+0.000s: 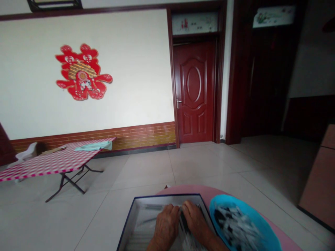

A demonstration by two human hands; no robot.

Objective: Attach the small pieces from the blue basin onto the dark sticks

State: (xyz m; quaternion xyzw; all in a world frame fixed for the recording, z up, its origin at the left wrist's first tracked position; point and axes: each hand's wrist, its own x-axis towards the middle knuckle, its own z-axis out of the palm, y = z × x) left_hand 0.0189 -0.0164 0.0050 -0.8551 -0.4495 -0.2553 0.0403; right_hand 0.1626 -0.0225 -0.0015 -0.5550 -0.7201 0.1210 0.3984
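Inside a shallow white box (167,196) with a dark blue rim, both my hands work close together. My left hand (166,223) has its fingers curled down, and what they grip, if anything, is hidden. Beside it, my right hand (195,221) is curled over a bundle of thin dark sticks (184,223), which show between the two hands. More thin, pale, stick-like pieces (141,240) lie along the left part of the box. Blur keeps their exact kind from showing.
A blue basin (218,199) full of clear, white and black pieces (238,226) stands right of the box. Both rest on a pink round table (188,189). A folding table (60,158) with a checked cloth is at left; a red door (195,90) is ahead.
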